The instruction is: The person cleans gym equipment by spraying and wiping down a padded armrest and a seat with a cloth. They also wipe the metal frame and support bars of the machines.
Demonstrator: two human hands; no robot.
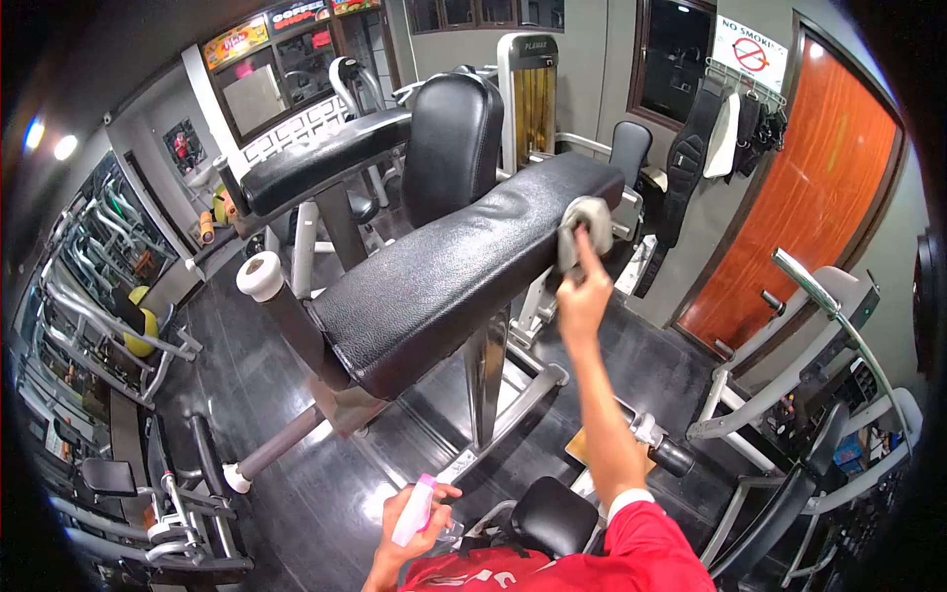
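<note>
The long black pad [464, 259] looks firm and heavy. Against its right edge, near the far end, is a grey cloth [595, 213], likely soft, light, best held flat; the right hand [586, 296] extends its index finger onto it, other fingers unclear. The left hand [400, 523] wraps its fingers round a pink bottle [415, 510], probably slippery, best gripped mid-body.

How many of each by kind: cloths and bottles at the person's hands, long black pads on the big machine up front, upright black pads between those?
Cloths: 1, grey, at the right hand
Bottles: 1, pink and white, in the left hand
Long black pads: 2, near one and far one
Upright black pads: 1
Total: 5
</note>
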